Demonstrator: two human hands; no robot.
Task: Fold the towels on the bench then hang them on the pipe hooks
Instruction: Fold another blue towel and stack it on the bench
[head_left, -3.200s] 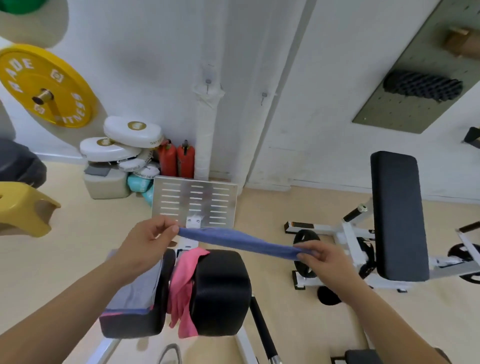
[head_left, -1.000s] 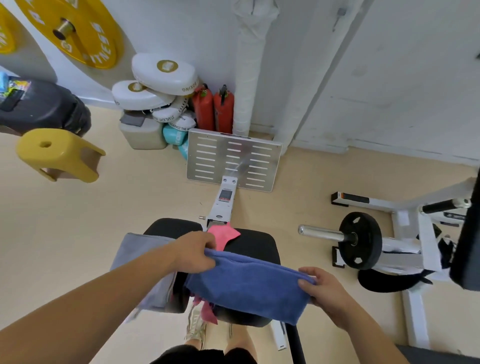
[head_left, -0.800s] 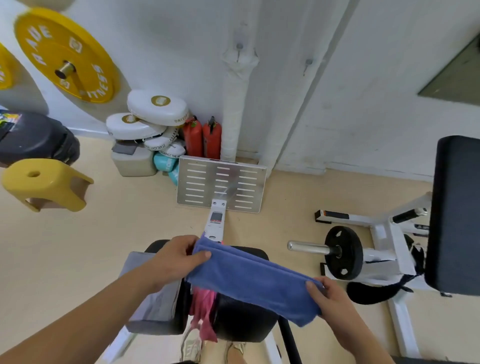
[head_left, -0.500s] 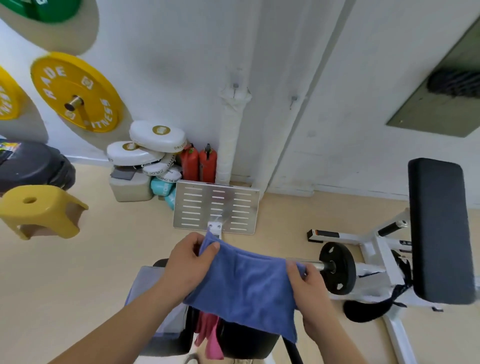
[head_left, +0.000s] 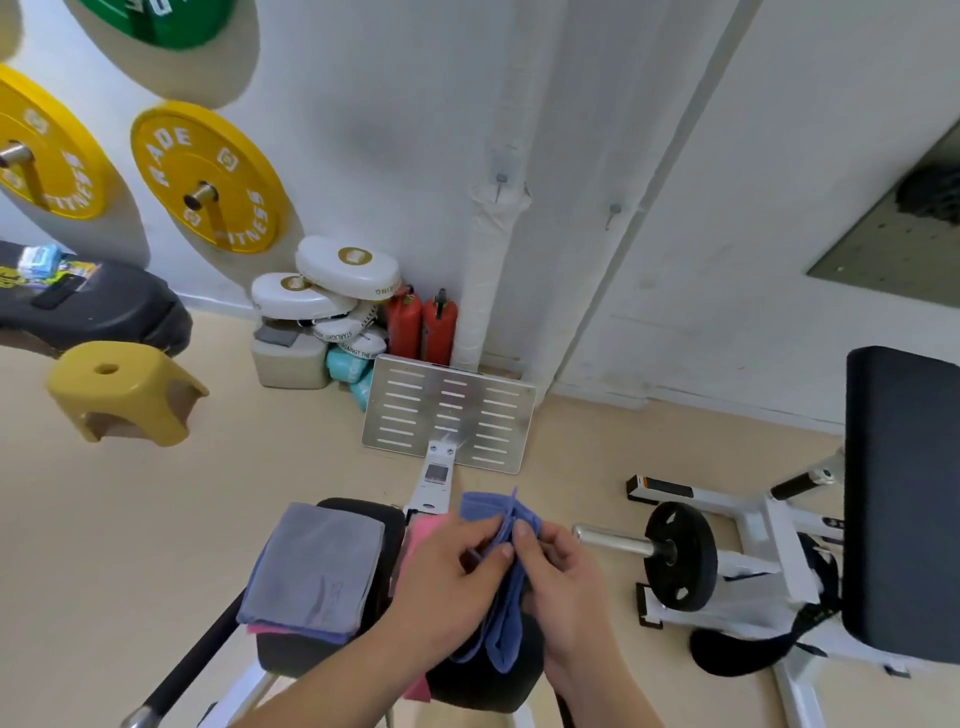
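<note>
Presently mid-fold: soft blue cloth towel (head_left: 506, 616) pinched by left hand (head_left: 449, 579) and right hand (head_left: 563, 584) (folded grey towel (head_left: 317, 566) done, crumpled pink towel (head_left: 423, 530) pending), unhung as yet.

Yellow stool (head_left: 122, 397) left; red extinguishers (head_left: 439, 327) centre; blurred dark roller (head_left: 932, 195), perhaps, right.
</note>
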